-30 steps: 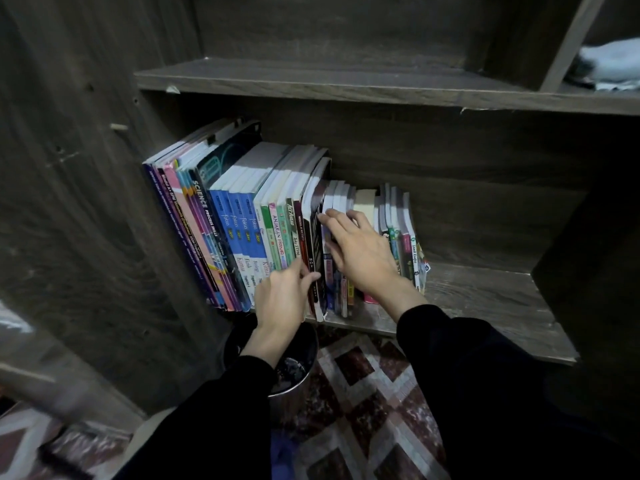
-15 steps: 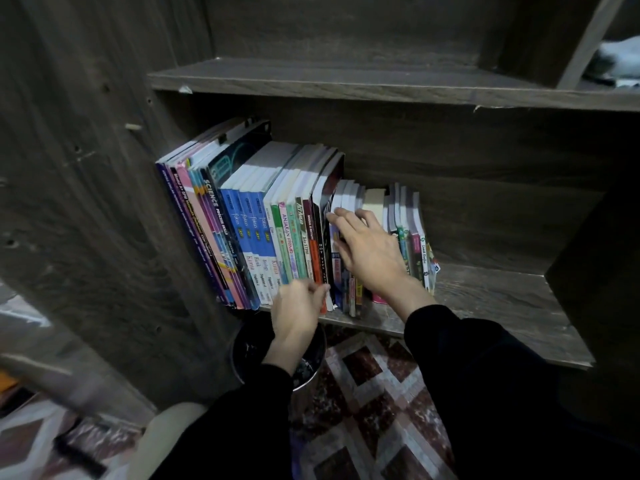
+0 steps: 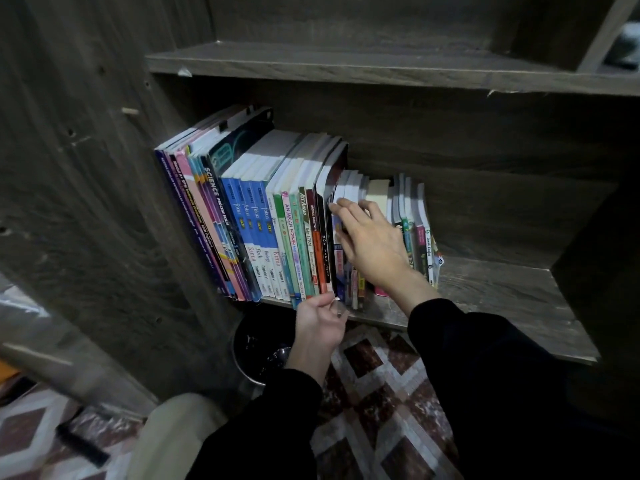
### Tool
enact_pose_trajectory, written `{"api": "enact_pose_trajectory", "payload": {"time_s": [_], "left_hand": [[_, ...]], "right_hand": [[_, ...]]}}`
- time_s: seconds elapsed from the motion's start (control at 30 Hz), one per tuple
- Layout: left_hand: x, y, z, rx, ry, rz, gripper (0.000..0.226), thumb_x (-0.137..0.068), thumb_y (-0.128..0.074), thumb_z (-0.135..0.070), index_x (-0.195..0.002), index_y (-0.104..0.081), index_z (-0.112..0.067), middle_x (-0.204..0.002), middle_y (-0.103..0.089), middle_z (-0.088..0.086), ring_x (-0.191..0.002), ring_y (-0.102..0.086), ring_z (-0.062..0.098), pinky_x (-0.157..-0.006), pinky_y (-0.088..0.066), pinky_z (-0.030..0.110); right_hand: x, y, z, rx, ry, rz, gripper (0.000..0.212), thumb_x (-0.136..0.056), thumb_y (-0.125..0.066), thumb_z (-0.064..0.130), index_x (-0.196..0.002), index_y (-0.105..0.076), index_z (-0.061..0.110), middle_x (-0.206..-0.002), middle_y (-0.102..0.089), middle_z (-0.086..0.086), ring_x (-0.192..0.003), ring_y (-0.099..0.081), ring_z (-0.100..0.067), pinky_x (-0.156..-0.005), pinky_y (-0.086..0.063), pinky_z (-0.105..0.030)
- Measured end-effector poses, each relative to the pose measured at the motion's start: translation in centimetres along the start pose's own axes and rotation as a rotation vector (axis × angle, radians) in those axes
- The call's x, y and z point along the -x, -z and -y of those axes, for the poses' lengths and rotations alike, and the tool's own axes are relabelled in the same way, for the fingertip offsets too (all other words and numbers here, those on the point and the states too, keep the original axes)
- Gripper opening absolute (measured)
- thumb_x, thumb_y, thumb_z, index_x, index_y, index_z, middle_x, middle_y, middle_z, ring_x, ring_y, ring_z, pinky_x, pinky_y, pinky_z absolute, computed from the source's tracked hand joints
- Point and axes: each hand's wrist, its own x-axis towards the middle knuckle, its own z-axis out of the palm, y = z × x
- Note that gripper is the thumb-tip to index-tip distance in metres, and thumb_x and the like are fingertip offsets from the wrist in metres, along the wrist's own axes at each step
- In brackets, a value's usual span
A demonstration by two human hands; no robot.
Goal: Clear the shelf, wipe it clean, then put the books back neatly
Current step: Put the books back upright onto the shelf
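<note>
A row of upright books (image 3: 256, 220) fills the left half of the dark wooden shelf (image 3: 502, 299), with tall workbooks leaning against the side panel. To their right stand shorter small books (image 3: 351, 187) and a few thin ones (image 3: 417, 220). My right hand (image 3: 372, 242) lies on the small books, its straight fingers reaching over their tops next to a tall dark book (image 3: 329, 237). My left hand (image 3: 320, 322) hangs at the shelf's front edge below the dark book's spine, fingers loosely curled and blurred, with nothing seen in it.
The right half of the shelf board is bare wood. An upper shelf (image 3: 346, 65) hangs close above the books. A black bin (image 3: 256, 344) stands on the patterned floor (image 3: 374, 393) under the shelf. A beige object (image 3: 166, 438) and a black bar (image 3: 81, 445) lie lower left.
My left hand has slipped down from the book spines to the shelf's front edge. My right hand has stayed on the small books. The view has shifted a little to the left.
</note>
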Motion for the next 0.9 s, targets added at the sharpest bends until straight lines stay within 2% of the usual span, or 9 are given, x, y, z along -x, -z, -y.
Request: {"api": "enact_pose_trajectory", "payload": {"time_s": [0.1,0.2,0.3,0.37,0.5,0.63,0.73,0.8,0.9], "left_hand": [[0.0,-0.6,0.2,0.084,0.006,-0.022,0.027,-0.093,-0.027,0.008,-0.101,-0.05,-0.004,-0.079,-0.047,0.005,-0.074,-0.048,0.015,-0.078,-0.04,0.023],[0.8,-1.2,0.6,0.099,-0.015,0.0,0.046,-0.092,-0.027,0.009,-0.127,-0.046,-0.014,-0.082,-0.049,0.0,-0.081,-0.054,0.012,-0.105,-0.029,0.022],[0.8,-0.5,0.9,-0.028,-0.015,-0.023,0.048,-0.09,-0.029,0.01,-0.135,-0.04,-0.004,-0.113,-0.058,0.013,-0.104,-0.054,0.024,-0.113,-0.02,0.036],[0.5,-0.1,0.7,-0.056,-0.02,-0.039,0.048,-0.09,-0.03,0.011,-0.135,-0.04,-0.003,-0.121,-0.055,0.013,-0.1,-0.053,0.023,-0.114,-0.017,0.042],[1.4,-1.1,0.4,0.052,-0.013,0.034,0.058,-0.092,-0.026,0.011,-0.144,-0.033,-0.013,-0.103,-0.055,0.015,-0.083,-0.052,0.027,-0.101,-0.031,0.05],[1.2,-0.5,0.2,-0.047,0.027,0.05,0.062,-0.091,-0.028,0.009,-0.149,-0.024,-0.012,-0.148,-0.037,0.015,-0.127,-0.043,0.031,-0.114,-0.014,0.051],[1.6,0.5,-0.9,-0.16,0.028,-0.06,0.054,-0.091,-0.031,0.005,-0.145,-0.031,-0.002,-0.152,-0.03,0.014,-0.143,-0.024,0.027,-0.116,-0.008,0.05],[2.4,0.8,-1.7,-0.188,-0.104,-0.123,0.058,-0.09,-0.034,0.006,-0.146,-0.03,-0.004,-0.151,-0.032,0.007,-0.141,-0.027,0.027,-0.116,-0.012,0.047],[3.3,0.4,-2.2,-0.371,-0.412,-0.061,0.079,-0.087,-0.037,0.013,-0.153,-0.01,-0.021,-0.159,-0.01,0.001,-0.145,-0.015,0.021,-0.116,-0.014,0.04]], "right_hand": [[-0.1,-0.3,0.0,0.009,0.004,-0.015,0.044,-0.1,-0.045,0.029,-0.143,-0.038,0.023,-0.144,-0.044,0.005,-0.128,-0.04,-0.023,-0.086,-0.049,-0.034],[-0.1,-0.4,-0.1,0.008,0.005,-0.01,0.044,-0.1,-0.045,0.03,-0.142,-0.038,0.023,-0.144,-0.043,0.006,-0.128,-0.039,-0.022,-0.082,-0.05,-0.034],[-0.2,-0.4,-0.1,0.0,0.005,-0.002,0.044,-0.1,-0.044,0.03,-0.143,-0.036,0.024,-0.145,-0.041,0.007,-0.129,-0.037,-0.021,-0.084,-0.05,-0.034],[-0.2,-0.4,-0.1,-0.001,-0.003,-0.006,0.044,-0.1,-0.044,0.03,-0.143,-0.036,0.024,-0.145,-0.041,0.007,-0.129,-0.038,-0.021,-0.083,-0.05,-0.034],[-0.2,-0.6,-0.1,0.002,0.001,-0.009,0.043,-0.1,-0.044,0.03,-0.142,-0.038,0.023,-0.145,-0.042,0.007,-0.128,-0.038,-0.022,-0.082,-0.05,-0.034],[-0.3,-0.5,-0.1,-0.003,-0.005,0.012,0.044,-0.1,-0.043,0.031,-0.143,-0.035,0.025,-0.146,-0.04,0.008,-0.13,-0.036,-0.02,-0.081,-0.05,-0.034],[-0.2,-0.4,0.0,-0.003,-0.01,0.003,0.044,-0.1,-0.043,0.031,-0.143,-0.036,0.025,-0.146,-0.041,0.008,-0.13,-0.036,-0.021,-0.078,-0.051,-0.035],[-0.2,-0.4,0.0,-0.006,-0.009,-0.003,0.044,-0.1,-0.043,0.03,-0.142,-0.037,0.024,-0.145,-0.042,0.007,-0.129,-0.037,-0.022,-0.078,-0.052,-0.036],[-0.2,-0.6,0.0,-0.02,-0.011,-0.012,0.044,-0.098,-0.046,0.029,-0.141,-0.04,0.022,-0.144,-0.044,0.005,-0.129,-0.039,-0.023,-0.077,-0.053,-0.037]]}}
